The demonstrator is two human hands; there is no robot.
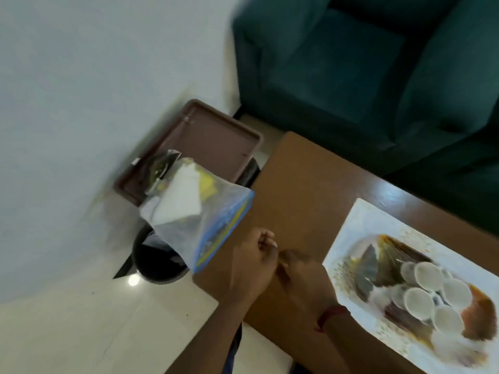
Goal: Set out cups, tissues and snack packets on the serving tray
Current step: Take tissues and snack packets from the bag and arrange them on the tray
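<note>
- Head view: your white tray (348, 233) at four o'clock already carries cups (429, 273) and packets (478, 314); tissues unclear.
- Left hand (253, 265) loosely curled, right hand (302, 276) blurred; both empty, close together; bag (205, 220) at ten o'clock unheld.

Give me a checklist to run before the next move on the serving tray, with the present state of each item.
1. Cups on the white tray: ok, several white cups sit on it.
2. Snack packets on tray: ok, beside the cups.
3. Tissues on tray: cannot tell, too blurred.
4. Left hand free: cannot tell, fingers curled.
5. Right hand free: cannot tell, blurred.
6. Clear bag away from the tray: ok, at the table's far-left edge.
</note>
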